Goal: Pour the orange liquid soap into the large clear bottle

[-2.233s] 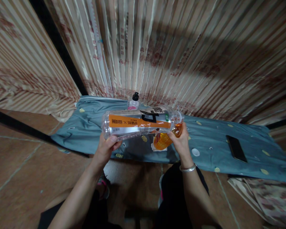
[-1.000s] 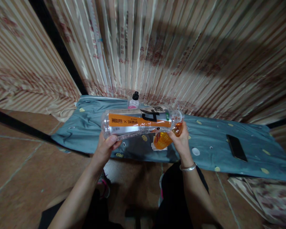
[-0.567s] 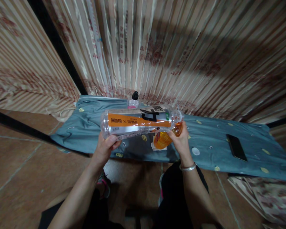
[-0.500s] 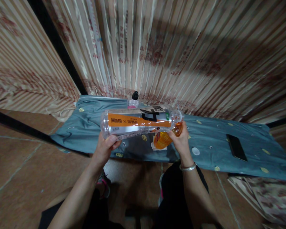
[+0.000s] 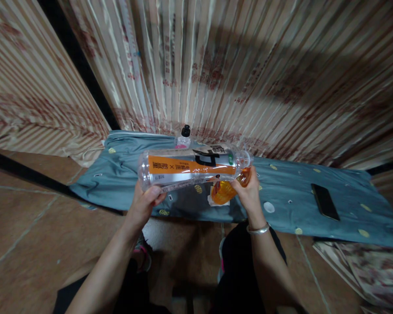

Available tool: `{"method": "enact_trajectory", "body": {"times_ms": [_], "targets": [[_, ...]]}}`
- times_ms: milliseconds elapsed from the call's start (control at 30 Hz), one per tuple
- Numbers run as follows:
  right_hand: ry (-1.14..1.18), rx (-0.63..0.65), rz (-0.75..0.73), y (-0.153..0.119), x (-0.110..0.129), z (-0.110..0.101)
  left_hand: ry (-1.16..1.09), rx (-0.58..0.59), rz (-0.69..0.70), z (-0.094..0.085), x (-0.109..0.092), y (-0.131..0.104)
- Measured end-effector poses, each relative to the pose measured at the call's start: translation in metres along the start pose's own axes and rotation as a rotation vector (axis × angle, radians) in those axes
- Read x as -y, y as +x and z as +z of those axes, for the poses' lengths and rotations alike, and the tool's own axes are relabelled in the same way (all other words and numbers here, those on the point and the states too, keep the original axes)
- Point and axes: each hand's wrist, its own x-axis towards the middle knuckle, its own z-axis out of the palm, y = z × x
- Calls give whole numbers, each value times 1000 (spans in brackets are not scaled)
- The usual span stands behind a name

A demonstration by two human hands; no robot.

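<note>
A large clear bottle [image 5: 190, 166] with an orange and silver label lies tilted sideways in the air, its open mouth to the right. My left hand [image 5: 146, 200] is wrapped round its base end. At its neck, my right hand [image 5: 248, 189] is closed on the upper part of a smaller bottle of orange liquid [image 5: 223, 192]. The two bottle mouths are close together; whether they touch is hard to tell. Behind the large bottle stands a small clear bottle with a black cap [image 5: 185, 131].
A teal patterned cloth [image 5: 284, 179] covers the long surface. On its right lies a black phone [image 5: 325, 202]. White paper [image 5: 212, 202] shows below the orange bottle. A striped curtain [image 5: 196, 65] hangs behind, and black poles [image 5: 81, 65] stand at the left.
</note>
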Motion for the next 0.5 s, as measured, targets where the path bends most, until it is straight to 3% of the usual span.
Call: {"method": "enact_trajectory", "body": {"times_ms": [500], "targets": [[16,7,14,1,2,0,34,-56,-40,1,-4,0]]}}
